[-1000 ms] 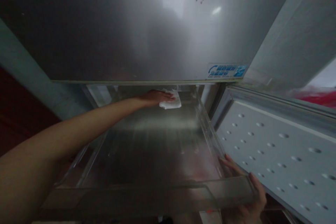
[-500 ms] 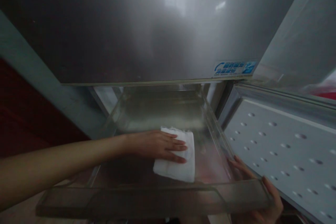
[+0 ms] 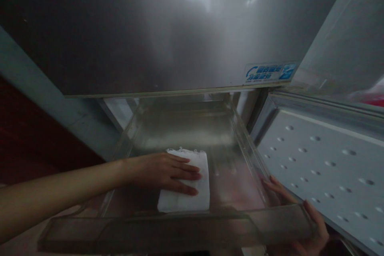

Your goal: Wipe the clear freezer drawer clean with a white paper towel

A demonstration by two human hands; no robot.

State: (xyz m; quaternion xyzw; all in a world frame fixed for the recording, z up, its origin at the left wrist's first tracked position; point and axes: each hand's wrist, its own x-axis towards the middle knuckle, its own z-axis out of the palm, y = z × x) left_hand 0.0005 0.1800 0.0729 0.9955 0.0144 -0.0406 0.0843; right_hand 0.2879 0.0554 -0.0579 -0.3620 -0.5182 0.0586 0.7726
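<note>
We see cloth (image 3: 186,203) in drawer (image 3: 150,234), toward its front, directly under left hand (image 3: 163,172); fingers flat on it, slightly apart; long axis seemingly front-to-back, across left forearm; right hand (image 3: 319,226) farther off, fingers clamped on drawer's right front corner.

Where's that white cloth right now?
In the head view, the white cloth lies under the fingers of the left hand, inside the clear drawer, near its front, mid-width.
</note>
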